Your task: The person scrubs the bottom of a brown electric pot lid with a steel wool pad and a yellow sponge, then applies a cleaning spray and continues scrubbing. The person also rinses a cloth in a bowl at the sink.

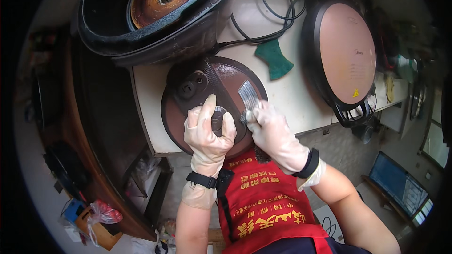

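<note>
A round brown appliance base (226, 74) with a black rim lies on the white counter in front of me, a socket and a dark central knob-like part on its face. My left hand (210, 128), in a whitish rubber glove, rests over its middle, thumb and forefinger apart around the round central part; whether it grips that part I cannot tell. In the same kind of glove, my right hand (272, 130) is at the base's right side, closed on a grey scouring pad (244, 117), partly hidden by the fingers. A silvery label (249, 95) is just above it.
A black electric cooker body (169, 42) with a browned heating plate (159, 10) stands at the upper left. Its black cable (279, 35) coils on the counter (296, 113). A green scouring cloth (274, 59) lies nearby. A pink-lidded electric griddle (348, 53) stands at the right.
</note>
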`<state>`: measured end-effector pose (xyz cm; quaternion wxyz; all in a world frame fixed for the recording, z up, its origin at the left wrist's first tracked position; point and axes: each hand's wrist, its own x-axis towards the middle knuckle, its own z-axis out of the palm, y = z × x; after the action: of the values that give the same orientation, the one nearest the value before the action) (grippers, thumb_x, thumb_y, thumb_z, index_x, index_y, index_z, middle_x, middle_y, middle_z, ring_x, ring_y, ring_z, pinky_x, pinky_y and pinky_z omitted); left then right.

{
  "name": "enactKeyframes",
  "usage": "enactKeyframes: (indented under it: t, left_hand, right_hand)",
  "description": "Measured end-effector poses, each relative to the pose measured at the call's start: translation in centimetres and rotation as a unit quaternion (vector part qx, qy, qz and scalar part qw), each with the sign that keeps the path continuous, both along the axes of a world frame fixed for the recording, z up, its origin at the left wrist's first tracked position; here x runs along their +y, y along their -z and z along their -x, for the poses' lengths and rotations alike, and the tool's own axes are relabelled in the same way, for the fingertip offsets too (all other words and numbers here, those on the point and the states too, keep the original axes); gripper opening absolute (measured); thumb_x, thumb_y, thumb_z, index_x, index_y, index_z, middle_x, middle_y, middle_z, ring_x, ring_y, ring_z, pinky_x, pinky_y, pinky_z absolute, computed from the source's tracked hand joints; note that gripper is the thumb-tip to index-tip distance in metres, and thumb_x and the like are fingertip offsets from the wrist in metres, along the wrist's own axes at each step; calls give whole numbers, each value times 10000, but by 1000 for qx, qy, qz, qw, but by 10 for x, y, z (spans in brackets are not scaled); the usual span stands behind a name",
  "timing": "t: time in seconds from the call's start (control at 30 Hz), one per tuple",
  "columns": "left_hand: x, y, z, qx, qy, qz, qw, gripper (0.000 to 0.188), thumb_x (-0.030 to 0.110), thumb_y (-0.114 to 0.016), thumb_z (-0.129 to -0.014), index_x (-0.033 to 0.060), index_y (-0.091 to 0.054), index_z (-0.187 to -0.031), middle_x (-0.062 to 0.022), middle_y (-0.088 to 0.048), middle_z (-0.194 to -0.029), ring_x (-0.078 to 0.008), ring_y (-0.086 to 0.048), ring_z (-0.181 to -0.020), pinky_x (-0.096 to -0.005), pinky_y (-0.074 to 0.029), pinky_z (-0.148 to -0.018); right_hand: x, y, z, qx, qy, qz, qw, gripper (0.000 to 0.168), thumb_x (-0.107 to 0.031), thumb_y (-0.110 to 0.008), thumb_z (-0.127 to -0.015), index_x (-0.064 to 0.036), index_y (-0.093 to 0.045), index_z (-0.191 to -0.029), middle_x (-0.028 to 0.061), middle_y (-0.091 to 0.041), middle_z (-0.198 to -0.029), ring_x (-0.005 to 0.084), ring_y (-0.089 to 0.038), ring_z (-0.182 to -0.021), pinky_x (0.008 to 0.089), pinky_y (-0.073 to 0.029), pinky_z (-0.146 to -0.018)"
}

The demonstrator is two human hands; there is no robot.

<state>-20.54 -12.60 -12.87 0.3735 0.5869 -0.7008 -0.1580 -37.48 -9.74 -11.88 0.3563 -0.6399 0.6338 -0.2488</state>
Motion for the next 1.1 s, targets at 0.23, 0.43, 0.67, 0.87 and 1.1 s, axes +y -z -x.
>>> enactKeyframes:
  t: [0.23, 0.43, 0.67, 0.87, 1.1]
  left_hand:
    - [-3, 6, -2, -26, 9, 21, 999, 399, 137, -752, -823, -33, -726, -1183, -126, -680, -916, -282, -661, -792, -383, -571, -714]
    - [-1, 6, -4, -22, 10, 25, 999, 390, 101, -731, -825, -39, -718, -1189, -132, -691, -946, -290, -656, -809, -389, -564, -733]
    - [-1, 3, -5, -2, 23, 3, 1000, 453, 142, -783, -804, -34, -706, -1213, -126, -676, -941, -282, -652, -802, -379, -559, -725]
    - [3, 2, -1, -5, 20, -5, 1000, 453, 136, -797, -823, -35, -690, -1228, -146, -682, -1004, -291, -634, -837, -382, -539, -778]
    - [2, 3, -1, -1, 20, -12, 1000, 443, 133, -789, -821, -38, -690, -1218, -153, -679, -1021, -290, -632, -849, -378, -534, -792]
  right_hand:
    - [-121, 21, -26, -17, -15, 165, 986, 161, 2, -671, -858, -5, -645, -1017, 220, -623, -952, 435, -617, -966, 466, -503, -852]
    - [-36, 8, 8, 113, -102, 212, 966, 519, -23, -705, -781, -39, -675, -1298, 141, -658, -1251, 340, -625, -1024, 456, -531, -911]
    - [-12, 18, 26, 134, -65, 170, 974, 537, -36, -668, -812, -95, -668, -1346, 91, -674, -1272, 322, -657, -965, 451, -535, -858]
    - [-107, 24, 23, 52, -94, 159, 981, 444, -23, -632, -833, -61, -690, -1271, 166, -692, -981, 373, -661, -912, 461, -528, -787]
    - [-7, 36, 51, 75, -46, 102, 991, 425, 15, -618, -853, -26, -673, -1273, 183, -699, -999, 397, -667, -911, 460, -549, -798]
